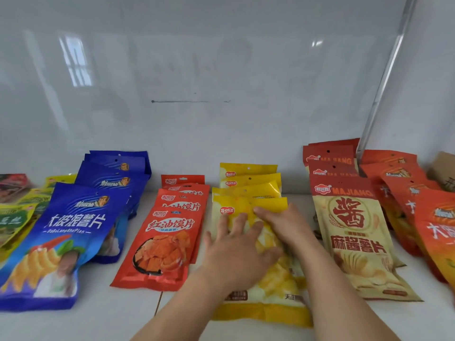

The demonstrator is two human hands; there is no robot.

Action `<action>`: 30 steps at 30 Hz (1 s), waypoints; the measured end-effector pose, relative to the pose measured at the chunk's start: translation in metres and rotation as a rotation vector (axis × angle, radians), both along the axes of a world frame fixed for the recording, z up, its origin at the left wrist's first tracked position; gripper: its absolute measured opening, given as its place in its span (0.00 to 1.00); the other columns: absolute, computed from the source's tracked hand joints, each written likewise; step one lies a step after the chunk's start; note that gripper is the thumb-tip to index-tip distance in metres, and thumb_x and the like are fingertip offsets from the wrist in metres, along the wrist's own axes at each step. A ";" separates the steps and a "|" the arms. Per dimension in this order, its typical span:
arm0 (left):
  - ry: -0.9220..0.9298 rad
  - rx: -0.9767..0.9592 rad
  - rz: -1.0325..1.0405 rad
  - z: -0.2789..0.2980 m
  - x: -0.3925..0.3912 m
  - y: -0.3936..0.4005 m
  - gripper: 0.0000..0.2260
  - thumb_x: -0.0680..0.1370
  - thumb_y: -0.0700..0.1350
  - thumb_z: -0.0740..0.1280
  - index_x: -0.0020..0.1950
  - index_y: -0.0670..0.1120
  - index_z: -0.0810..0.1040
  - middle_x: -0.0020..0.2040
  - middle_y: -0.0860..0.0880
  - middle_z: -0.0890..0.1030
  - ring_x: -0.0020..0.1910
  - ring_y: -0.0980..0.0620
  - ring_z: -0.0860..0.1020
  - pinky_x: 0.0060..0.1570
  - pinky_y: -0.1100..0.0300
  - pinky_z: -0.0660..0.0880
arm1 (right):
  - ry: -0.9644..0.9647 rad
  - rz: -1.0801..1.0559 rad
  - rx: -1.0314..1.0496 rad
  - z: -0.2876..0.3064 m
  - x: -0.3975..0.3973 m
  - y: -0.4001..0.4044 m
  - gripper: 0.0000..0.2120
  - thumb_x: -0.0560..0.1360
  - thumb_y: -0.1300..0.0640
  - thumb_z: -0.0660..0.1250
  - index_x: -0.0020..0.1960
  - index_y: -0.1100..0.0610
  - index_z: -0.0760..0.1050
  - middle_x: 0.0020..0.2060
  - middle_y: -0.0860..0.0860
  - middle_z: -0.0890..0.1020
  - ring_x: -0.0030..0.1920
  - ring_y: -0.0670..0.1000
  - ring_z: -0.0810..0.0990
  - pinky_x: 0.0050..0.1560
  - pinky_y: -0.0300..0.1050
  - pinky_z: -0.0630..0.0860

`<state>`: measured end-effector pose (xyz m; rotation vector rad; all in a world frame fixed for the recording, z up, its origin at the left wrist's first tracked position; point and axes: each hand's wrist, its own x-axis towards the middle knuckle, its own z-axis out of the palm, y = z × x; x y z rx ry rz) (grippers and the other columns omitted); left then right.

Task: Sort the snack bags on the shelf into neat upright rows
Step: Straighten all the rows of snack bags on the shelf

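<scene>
front yellow bag (266, 299): flat on white shelf (98, 323), long axis front-to-back, top edge toward wall, between red bags (160, 244) and beige bag (357, 242) | left hand (236, 254): fingers spread, pressing flat on bag | right hand (285, 225): fingers straight, resting on bag's upper half

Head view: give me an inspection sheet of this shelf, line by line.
Surface: white shelf against a glossy white back panel.
Job's things: rows of bags by colour, leaning back and overlapping: green bags at far left, blue bags, red bags, yellow bags, beige-and-red bags, orange bags at far right.
Clutter: brown cardboard box at the right edge.
Grippers: left hand and right hand both lie flat, fingers spread, on the front yellow bag.
Cables: nothing seen.
Surroundings: metal upright at the right; window reflections in the panel.
</scene>
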<state>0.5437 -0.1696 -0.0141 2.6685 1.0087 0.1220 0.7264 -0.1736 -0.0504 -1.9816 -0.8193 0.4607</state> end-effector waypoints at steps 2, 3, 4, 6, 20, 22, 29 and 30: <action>0.024 0.020 0.001 -0.008 -0.003 0.003 0.33 0.78 0.71 0.51 0.80 0.63 0.48 0.83 0.56 0.42 0.80 0.47 0.35 0.76 0.37 0.42 | 0.037 0.000 -0.045 0.008 0.000 -0.001 0.54 0.51 0.22 0.72 0.66 0.55 0.72 0.58 0.51 0.83 0.56 0.55 0.82 0.59 0.52 0.78; 0.033 0.039 -0.009 -0.009 -0.004 0.005 0.33 0.78 0.71 0.51 0.80 0.63 0.48 0.82 0.57 0.41 0.80 0.47 0.35 0.76 0.37 0.42 | 0.035 -0.016 -0.055 0.014 -0.001 -0.001 0.52 0.58 0.25 0.72 0.71 0.56 0.67 0.64 0.54 0.79 0.62 0.57 0.79 0.62 0.52 0.75; 0.045 0.055 -0.026 -0.010 -0.005 0.006 0.32 0.78 0.71 0.50 0.80 0.63 0.48 0.82 0.57 0.41 0.80 0.47 0.34 0.76 0.36 0.42 | 0.026 -0.039 -0.065 0.017 0.001 0.002 0.53 0.64 0.29 0.71 0.76 0.59 0.59 0.70 0.56 0.73 0.68 0.58 0.73 0.66 0.51 0.71; 0.043 0.059 -0.049 -0.012 -0.005 0.007 0.32 0.78 0.71 0.50 0.80 0.64 0.48 0.82 0.57 0.40 0.80 0.47 0.33 0.76 0.36 0.43 | -0.019 -0.076 -0.063 0.030 0.000 0.006 0.54 0.70 0.31 0.68 0.80 0.58 0.44 0.77 0.57 0.61 0.75 0.58 0.64 0.71 0.52 0.64; 0.002 0.156 -0.013 -0.030 -0.005 0.013 0.33 0.78 0.71 0.48 0.81 0.62 0.48 0.82 0.55 0.42 0.81 0.45 0.36 0.76 0.36 0.49 | -0.149 -0.049 -0.051 0.014 -0.003 0.040 0.47 0.64 0.25 0.66 0.74 0.49 0.62 0.67 0.52 0.77 0.66 0.58 0.76 0.65 0.56 0.73; 0.018 0.153 -0.014 -0.028 -0.005 0.013 0.33 0.78 0.72 0.47 0.81 0.62 0.48 0.82 0.56 0.42 0.80 0.46 0.36 0.76 0.36 0.46 | -0.159 -0.051 -0.053 0.015 -0.004 0.036 0.44 0.67 0.25 0.64 0.74 0.50 0.63 0.67 0.52 0.77 0.66 0.59 0.76 0.65 0.56 0.73; 0.031 0.204 -0.015 -0.024 -0.006 0.014 0.33 0.77 0.73 0.47 0.80 0.63 0.49 0.83 0.55 0.45 0.81 0.46 0.38 0.76 0.36 0.39 | -0.261 -0.083 -0.036 0.035 -0.016 0.013 0.32 0.79 0.36 0.56 0.75 0.56 0.61 0.71 0.58 0.70 0.70 0.61 0.70 0.67 0.57 0.69; 0.023 0.219 -0.012 -0.024 -0.007 0.013 0.33 0.78 0.73 0.47 0.81 0.63 0.49 0.83 0.55 0.45 0.81 0.46 0.38 0.77 0.37 0.39 | -0.287 -0.067 -0.037 0.037 -0.020 0.006 0.31 0.79 0.38 0.57 0.74 0.55 0.63 0.71 0.58 0.70 0.69 0.61 0.71 0.67 0.57 0.70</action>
